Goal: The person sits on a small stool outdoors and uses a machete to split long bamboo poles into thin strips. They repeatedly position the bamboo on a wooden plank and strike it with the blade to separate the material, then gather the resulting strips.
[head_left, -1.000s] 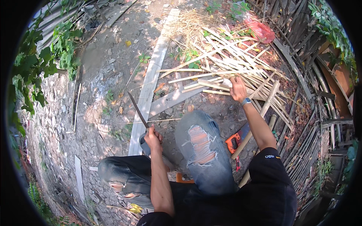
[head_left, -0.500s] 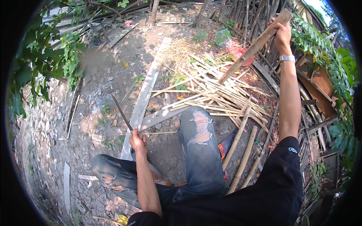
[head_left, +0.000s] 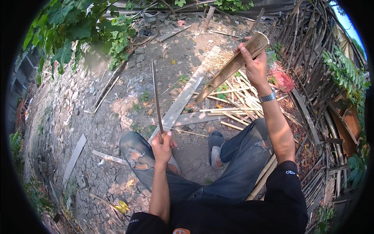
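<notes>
The left hand point(head_left: 162, 146) gripped a knife point(head_left: 157, 97), the right hand point(head_left: 256, 70) bamboo point(head_left: 229, 70), seemingly light, stiff, best held near its upper end.

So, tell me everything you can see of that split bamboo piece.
The split bamboo piece is long, brown and woody-looking, curved like a shallow trough, with a broad, pale-edged upper end. The right hand grips it near that end. In view it slants down leftward, tapering; whether its lower tip touches anything is unclear.

Black shirt point(head_left: 237, 216), ripped jeans point(head_left: 233, 173), silver watch point(head_left: 267, 96)
</notes>
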